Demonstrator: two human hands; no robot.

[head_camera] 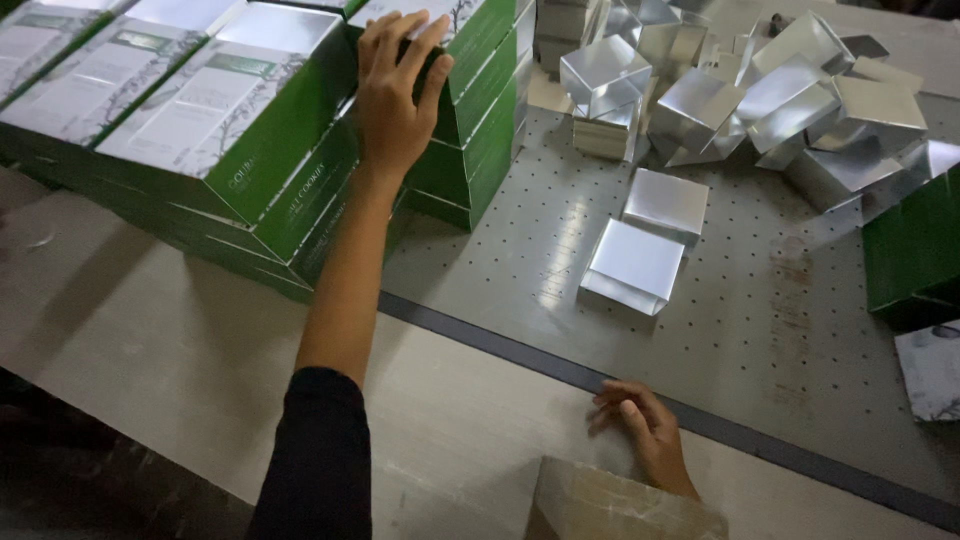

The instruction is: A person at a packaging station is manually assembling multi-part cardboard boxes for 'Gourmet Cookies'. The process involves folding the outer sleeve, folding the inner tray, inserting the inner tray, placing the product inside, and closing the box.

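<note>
My left hand [395, 95] reaches far forward with its fingers spread over the edge of a green and white printed box [468, 40] on top of a stack. More stacks of the same green boxes [230, 130] lie to its left. My right hand [645, 425] rests near me on the light tabletop, fingers loosely curled, beside the top of a brown cardboard carton [610, 505]. It holds nothing.
Several silver square boxes [760, 100] are heaped at the back right on a grey perforated surface [760, 330]. Two more silver boxes [640, 262] lie flat in the middle. A green box [915, 250] sits at the right edge.
</note>
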